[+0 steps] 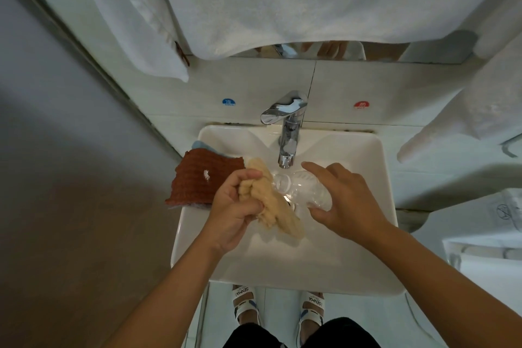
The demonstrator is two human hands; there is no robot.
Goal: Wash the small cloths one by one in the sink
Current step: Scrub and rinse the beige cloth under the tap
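Sink (375,206): white, square basin, seen from above, set against a tiled wall.

Left hand (234,209): over the left half of the basin, fingers curled tight round a bunched beige cloth (271,206). The cloth is wet-looking and twisted, its free end trailing down toward the drain at the basin's middle.

Right hand (344,200): over the right half of the basin, fingers and thumb curled round a clear plastic bottle (299,186). The bottle lies tipped on its side, neck pointing left and touching the beige cloth, directly under the tap.

Tap (285,127): chrome, single lever, mounted at the middle of the sink's back edge, spout reaching out over the basin. Whether water is running cannot be told.

Brown cloth (203,178): waffle-textured, draped over the sink's left edge, a small white blob on its upper face.

Blue cloth (200,145): only a corner shows, beneath the brown one near the back-left corner of the sink.

Wall: blue sticker (228,102) left of the tap, red sticker (361,105) right of it.

White towels (282,0): hanging above the sink along the back wall, and more at either side.

Floor below the sink's front edge: two feet in white sandals (245,305).
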